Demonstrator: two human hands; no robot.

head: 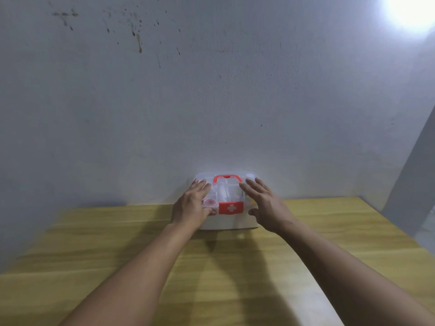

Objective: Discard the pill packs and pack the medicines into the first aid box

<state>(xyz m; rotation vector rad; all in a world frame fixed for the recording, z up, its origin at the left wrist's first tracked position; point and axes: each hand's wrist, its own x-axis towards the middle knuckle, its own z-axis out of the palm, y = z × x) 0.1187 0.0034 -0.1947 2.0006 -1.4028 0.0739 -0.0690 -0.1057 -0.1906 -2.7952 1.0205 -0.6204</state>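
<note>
The first aid box (227, 222) stands at the far edge of the wooden table, against the wall. It has a white base, a clear lid, a red handle (227, 178) on top and a red latch with a white cross (231, 207) in front. White items show faintly through the lid. My left hand (193, 205) lies on the lid's left side, fingers straight, thumb on the front edge. My right hand (264, 203) rests on the lid's right side with straight fingers, thumb by the front wall. No pill packs are visible.
The wooden table (117, 267) stretches from the box toward me, with both forearms reaching over it. A grey stained wall (211, 90) rises directly behind the box. A bright light (412, 10) glares at the upper right.
</note>
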